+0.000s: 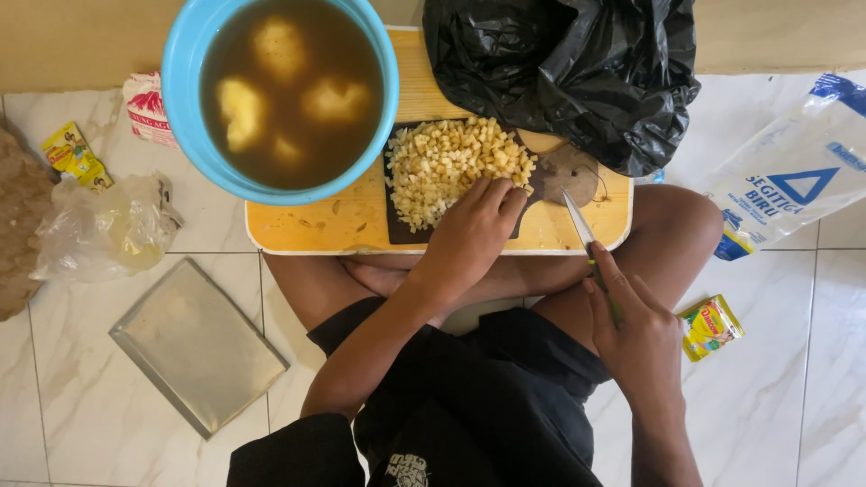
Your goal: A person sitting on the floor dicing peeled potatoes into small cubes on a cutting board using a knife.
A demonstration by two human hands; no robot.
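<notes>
Head view, taking the yellow cutting board [343, 225] as the landmark. It lies across the seated person's bare knees above a tiled floor [812, 406], which puts the work close under the hands. A smaller dark board [397, 227] lies on top of it, and on that sits a heap of small pale diced cubes [446, 167].

The left hand [469, 236] rests on the near right edge of the heap, palm down and fingers curled loosely over the cubes. It seems to be gathering or steadying the pile, not gripping any one piece.

The right hand [636, 338] hangs just off the board's near right corner, above the thigh. It is closed around the handle of a knife [579, 225], forefinger stretched along the top. The blade slants up over the board's edge and points away from the left hand, likely parked clear of the fingers.

On the board's far left corner, overhanging it, stands a blue bowl [185, 81] of brown water with pale peeled lumps soaking in it, near enough to reach. A crumpled black plastic bag [577, 72] sits over the far right corner, and a round wooden piece [573, 171] shows just beneath it.

Left of the board on the floor lie a flat metal tray [194, 347], a clear plastic bag [99, 230] and a small yellow sachet [74, 155]. Right of it lie a white and blue bag [794, 180] and another yellow sachet [710, 326].
</notes>
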